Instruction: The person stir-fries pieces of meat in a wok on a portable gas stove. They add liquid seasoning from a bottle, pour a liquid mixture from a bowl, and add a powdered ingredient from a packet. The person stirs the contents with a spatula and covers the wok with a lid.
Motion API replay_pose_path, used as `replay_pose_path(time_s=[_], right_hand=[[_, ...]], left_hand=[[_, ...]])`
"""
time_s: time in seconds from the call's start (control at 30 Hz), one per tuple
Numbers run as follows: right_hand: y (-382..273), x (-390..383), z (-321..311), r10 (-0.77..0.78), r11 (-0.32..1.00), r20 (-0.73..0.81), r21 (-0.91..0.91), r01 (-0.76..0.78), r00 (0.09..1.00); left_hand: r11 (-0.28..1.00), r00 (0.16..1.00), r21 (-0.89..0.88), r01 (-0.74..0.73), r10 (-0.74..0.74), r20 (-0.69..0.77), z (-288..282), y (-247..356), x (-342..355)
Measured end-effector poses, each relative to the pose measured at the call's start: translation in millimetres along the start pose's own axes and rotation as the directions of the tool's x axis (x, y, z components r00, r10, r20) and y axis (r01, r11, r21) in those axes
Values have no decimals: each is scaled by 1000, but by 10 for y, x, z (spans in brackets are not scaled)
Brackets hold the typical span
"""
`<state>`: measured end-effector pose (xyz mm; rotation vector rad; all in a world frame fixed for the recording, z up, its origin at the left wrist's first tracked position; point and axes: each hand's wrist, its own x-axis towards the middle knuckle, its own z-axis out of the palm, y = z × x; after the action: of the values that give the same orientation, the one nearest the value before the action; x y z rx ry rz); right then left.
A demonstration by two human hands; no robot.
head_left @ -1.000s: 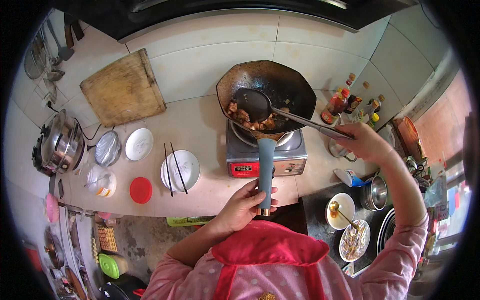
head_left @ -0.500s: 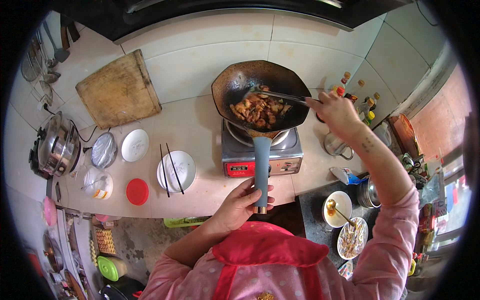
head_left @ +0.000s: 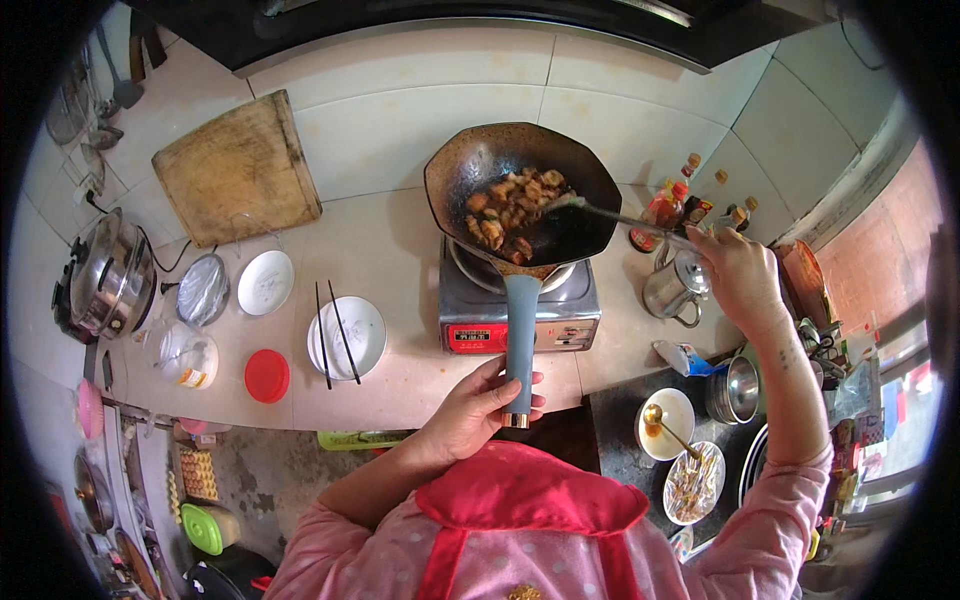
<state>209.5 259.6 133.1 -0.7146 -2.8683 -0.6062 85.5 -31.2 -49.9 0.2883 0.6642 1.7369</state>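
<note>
A dark eight-sided wok (head_left: 450,175) rests on a steel gas stove (head_left: 568,334), with browned chunks of food (head_left: 510,205) in it. My left hand (head_left: 485,405) is closed round the lower end of its grey handle (head_left: 522,315). My right hand (head_left: 735,265) grips a long-handled spatula (head_left: 630,220), whose head is in the wok at the right of the food, slightly blurred. Just below that hand stands a steel kettle (head_left: 668,290).
Bottles (head_left: 668,205) stand behind the kettle. At left are chopsticks on a plate (head_left: 365,345), a red lid (head_left: 266,375), a covered bowl (head_left: 202,290), a leaning board (head_left: 228,170) and a steel pot (head_left: 108,275). Bowls (head_left: 660,425) sit at lower right, near my right arm.
The spatula has swept through the food and out to the wok's right side. My right hand has moved right and down since half a second ago; my left hand still grips the handle.
</note>
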Motion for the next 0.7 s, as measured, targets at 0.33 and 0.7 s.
replay_pose_path(time_s=[0.33, 0.7], right_hand=[[-121, 493, 1037, 72, 385, 577, 736, -557, 813], [-288, 217, 107, 8, 485, 324, 826, -287, 946]], left_hand=[[1000, 1000, 11, -7, 7, 10, 9, 14, -30], [999, 999, 3, 44, -44, 8, -74, 44, -25]])
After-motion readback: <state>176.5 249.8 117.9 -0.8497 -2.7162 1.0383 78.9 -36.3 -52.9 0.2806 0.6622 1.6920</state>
